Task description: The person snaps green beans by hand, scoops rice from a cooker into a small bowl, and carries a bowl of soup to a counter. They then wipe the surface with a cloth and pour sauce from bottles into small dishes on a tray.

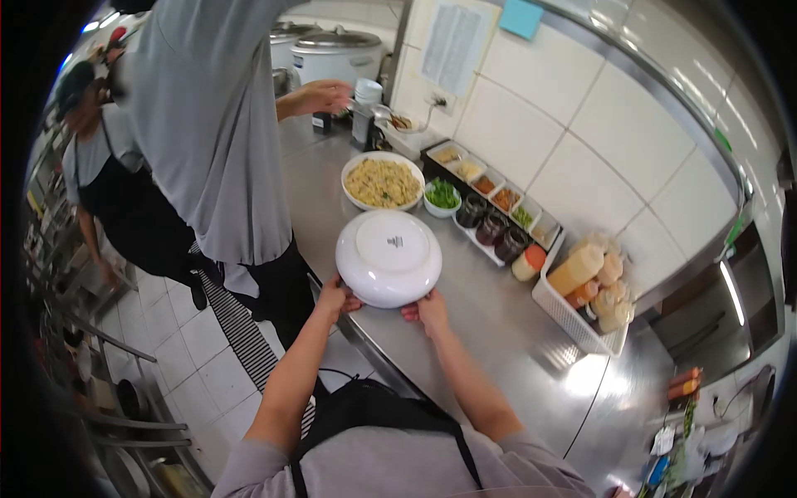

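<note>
A glossy white dish (388,280) is upside down over the steel counter, its round base and a small printed mark facing up. My left hand (334,300) grips its near left edge, fingers curled under the rim. At the near right edge, my right hand (427,312) holds the same dish, its fingertips also under the rim. Whatever lies beneath the dish is hidden. Just beyond it sits a white bowl of fried rice (383,183), with a small bowl of chopped greens (442,196) to the right.
Along the wall runs a black condiment rack (490,189) with several jars in front. A white basket of squeeze bottles (573,328) stands right. A co-worker in grey (207,133) is close on the left, one hand (320,98) over the counter. Rice cookers (336,62) stand behind.
</note>
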`<action>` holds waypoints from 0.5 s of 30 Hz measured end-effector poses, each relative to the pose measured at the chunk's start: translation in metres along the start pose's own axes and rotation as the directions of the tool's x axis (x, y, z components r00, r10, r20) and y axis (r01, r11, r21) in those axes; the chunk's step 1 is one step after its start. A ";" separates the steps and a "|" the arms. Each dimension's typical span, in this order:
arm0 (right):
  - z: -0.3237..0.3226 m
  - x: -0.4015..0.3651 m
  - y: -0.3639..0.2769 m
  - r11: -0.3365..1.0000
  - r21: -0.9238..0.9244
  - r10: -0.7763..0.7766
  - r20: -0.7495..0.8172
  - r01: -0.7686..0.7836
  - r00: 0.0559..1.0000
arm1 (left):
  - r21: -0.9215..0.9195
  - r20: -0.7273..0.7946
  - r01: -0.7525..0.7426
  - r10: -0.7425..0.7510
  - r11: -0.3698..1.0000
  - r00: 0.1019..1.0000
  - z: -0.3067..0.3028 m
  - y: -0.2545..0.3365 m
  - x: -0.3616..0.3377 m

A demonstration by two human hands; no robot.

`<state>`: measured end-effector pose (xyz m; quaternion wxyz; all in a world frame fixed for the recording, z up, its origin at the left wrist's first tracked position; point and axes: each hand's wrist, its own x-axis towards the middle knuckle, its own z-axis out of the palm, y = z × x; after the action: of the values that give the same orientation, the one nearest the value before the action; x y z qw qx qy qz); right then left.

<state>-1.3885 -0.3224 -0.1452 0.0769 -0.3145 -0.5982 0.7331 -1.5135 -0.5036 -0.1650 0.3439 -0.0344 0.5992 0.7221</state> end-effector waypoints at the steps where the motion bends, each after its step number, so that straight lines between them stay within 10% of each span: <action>1: 0.001 -0.002 -0.002 1.000 -0.013 -0.017 0.004 0.017 1.000 | 0.026 0.009 0.025 -0.026 0.999 1.000 0.002 0.002 -0.002; 15: -0.001 -0.004 -0.006 0.999 0.021 -0.036 0.019 0.036 0.999 | 0.009 -0.138 -0.063 0.064 0.998 0.988 0.021 0.000 -0.022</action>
<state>-1.3866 -0.3218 -0.1383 0.0874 -0.2956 -0.5969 0.7407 -1.4893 -0.4949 -0.1493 0.2787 -0.0646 0.6239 0.7272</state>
